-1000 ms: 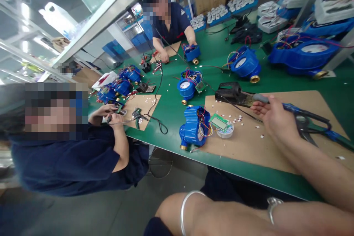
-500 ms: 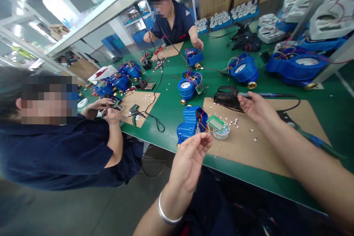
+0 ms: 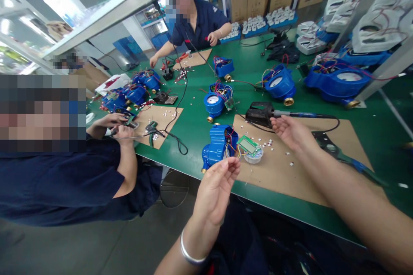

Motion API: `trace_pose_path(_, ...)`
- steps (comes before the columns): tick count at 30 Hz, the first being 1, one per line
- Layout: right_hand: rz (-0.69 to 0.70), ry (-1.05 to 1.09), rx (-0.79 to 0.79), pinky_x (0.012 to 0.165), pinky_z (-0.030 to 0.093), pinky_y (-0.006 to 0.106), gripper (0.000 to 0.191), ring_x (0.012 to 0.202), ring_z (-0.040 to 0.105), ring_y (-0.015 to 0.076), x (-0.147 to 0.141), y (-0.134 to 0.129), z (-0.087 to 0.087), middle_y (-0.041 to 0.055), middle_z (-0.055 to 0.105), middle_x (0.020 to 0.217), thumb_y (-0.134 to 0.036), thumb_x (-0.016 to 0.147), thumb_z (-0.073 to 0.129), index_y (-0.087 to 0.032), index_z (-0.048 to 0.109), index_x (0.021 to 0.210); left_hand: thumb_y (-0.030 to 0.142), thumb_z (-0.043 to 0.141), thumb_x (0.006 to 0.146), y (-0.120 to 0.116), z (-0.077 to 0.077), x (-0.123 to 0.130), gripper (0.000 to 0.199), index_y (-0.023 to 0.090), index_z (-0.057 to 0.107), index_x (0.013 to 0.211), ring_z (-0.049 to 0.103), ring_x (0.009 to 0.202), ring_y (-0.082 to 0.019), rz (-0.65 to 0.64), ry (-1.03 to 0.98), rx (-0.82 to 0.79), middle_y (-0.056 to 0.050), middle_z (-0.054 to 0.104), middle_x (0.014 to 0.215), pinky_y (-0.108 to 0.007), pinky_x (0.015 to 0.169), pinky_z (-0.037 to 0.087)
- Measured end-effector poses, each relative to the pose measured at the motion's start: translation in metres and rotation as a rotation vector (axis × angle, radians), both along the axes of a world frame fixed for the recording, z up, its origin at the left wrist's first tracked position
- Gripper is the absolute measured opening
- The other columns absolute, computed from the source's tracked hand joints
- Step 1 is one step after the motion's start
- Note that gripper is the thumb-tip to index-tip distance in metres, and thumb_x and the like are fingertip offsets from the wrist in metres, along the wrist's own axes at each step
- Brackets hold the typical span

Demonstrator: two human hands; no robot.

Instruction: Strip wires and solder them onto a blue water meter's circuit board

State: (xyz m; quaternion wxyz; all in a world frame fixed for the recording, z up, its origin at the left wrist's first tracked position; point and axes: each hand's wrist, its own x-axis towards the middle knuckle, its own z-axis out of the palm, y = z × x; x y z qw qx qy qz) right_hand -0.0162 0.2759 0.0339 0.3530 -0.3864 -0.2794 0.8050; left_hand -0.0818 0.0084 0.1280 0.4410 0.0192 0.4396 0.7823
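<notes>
My left hand (image 3: pixel 217 191), with a silver bangle on its wrist, is raised at the table's front edge. Its thumb and fingertips are pressed together; anything between them is too small to make out. Just beyond it a blue water meter (image 3: pixel 217 148) lies on its side, wires running to a green circuit board with a display (image 3: pixel 249 146). The board rests on a clear round cup (image 3: pixel 254 159). My right hand (image 3: pixel 290 131) is beside the soldering iron (image 3: pixel 298 114), its fingers loosely curled and apart below the handle. The iron sits in a black holder (image 3: pixel 258 114).
A brown board (image 3: pixel 309 176) with small white pieces covers the near table. More blue meters (image 3: pixel 213 102) stand beyond, and a dark green tool (image 3: pixel 342 154) lies at right. One co-worker (image 3: pixel 106 167) sits left; another (image 3: pixel 200 21) faces me across the table.
The view has shifted slightly. My right hand's fingers have come off the iron's handle. The co-worker opposite has drawn one hand back from a blue meter and stretched the other sideways.
</notes>
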Motion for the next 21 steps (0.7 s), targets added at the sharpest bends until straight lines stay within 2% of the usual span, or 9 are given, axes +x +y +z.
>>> trace_pose_path(3,0.03,-0.066,0.059,0.053,0.054,0.017,0.016,0.069,0.065,0.011,0.004,-0.016,0.007,0.0077,0.069,0.084,-0.026,0.09,0.053,-0.014,0.062,0.085,0.021,0.064,0.083,-0.001,-0.002,-0.003,0.009,0.013,0.064,0.079,0.058,0.083,-0.012,0.001,0.037,0.029,-0.004,0.061,0.084,-0.027,0.085,0.046)
trace_pose_path(6,0.054,-0.117,0.312,0.057,0.052,0.018,0.016,0.068,0.064,0.0103,0.005,-0.033,0.019,0.0041,0.067,0.084,-0.027,0.086,0.058,-0.017,0.063,0.098,0.025,0.062,0.086,-0.006,-0.008,-0.008,0.019,0.015,0.056,0.071,0.052,0.073,-0.01,-0.007,0.132,0.044,0.0,0.054,0.074,-0.024,0.074,0.044)
trace_pose_path(8,0.113,-0.184,0.58,0.063,0.052,0.023,0.019,0.07,0.064,0.0114,0.001,-0.043,0.032,0.0027,0.066,0.085,-0.028,0.087,0.056,-0.019,0.062,0.103,0.029,0.057,0.088,-0.011,-0.015,-0.014,0.027,0.016,0.05,0.066,0.049,0.068,-0.011,0.033,0.234,0.036,0.001,0.05,0.068,-0.024,0.07,0.042)
trace_pose_path(10,0.239,-0.28,0.921,0.072,0.051,0.028,0.017,0.077,0.063,0.0141,-0.009,-0.052,0.044,0.0035,0.066,0.089,-0.028,0.089,0.053,-0.019,0.062,0.1,0.032,0.053,0.09,-0.018,-0.022,-0.021,0.032,0.017,0.046,0.063,0.047,0.066,-0.012,0.111,0.372,-0.009,0.001,0.048,0.065,-0.025,0.069,0.042)
trace_pose_path(13,0.482,-0.471,1.49,0.084,0.044,0.034,0.015,0.093,0.058,0.0186,-0.029,-0.063,0.057,0.0053,0.065,0.095,-0.024,0.09,0.053,-0.019,0.067,0.092,0.033,0.052,0.091,-0.028,-0.031,-0.03,0.029,0.017,0.053,0.068,0.051,0.075,-0.013,0.25,0.653,-0.225,-0.001,0.054,0.073,-0.026,0.078,0.042)
trace_pose_path(15,0.579,-0.641,1.757,0.085,0.038,0.038,0.016,0.098,0.053,0.0222,-0.043,-0.071,0.062,0.0067,0.064,0.095,-0.026,0.089,0.055,-0.02,0.07,0.089,0.034,0.053,0.09,-0.033,-0.035,-0.034,0.02,0.017,0.06,0.081,0.055,0.088,-0.015,0.287,0.833,-0.389,-0.003,0.06,0.087,-0.027,0.086,0.042)
trace_pose_path(17,0.62,-0.817,1.859,0.083,0.034,0.039,0.018,0.099,0.051,0.0254,-0.055,-0.078,0.065,0.0086,0.063,0.092,-0.03,0.088,0.057,-0.018,0.07,0.087,0.033,0.052,0.091,-0.034,-0.039,-0.036,0.018,0.018,0.062,0.092,0.056,0.097,-0.017,0.285,0.964,-0.479,-0.005,0.062,0.098,-0.029,0.09,0.041)
trace_pose_path(21,0.658,-0.993,1.844,0.081,0.031,0.038,0.019,0.101,0.05,0.0277,-0.069,-0.09,0.07,0.0108,0.062,0.09,-0.027,0.087,0.054,-0.016,0.069,0.086,0.031,0.046,0.094,-0.025,-0.049,-0.044,0.019,0.019,0.061,0.098,0.056,0.103,-0.018,0.259,1.17,-0.506,-0.006,0.061,0.103,-0.033,0.094,0.041)
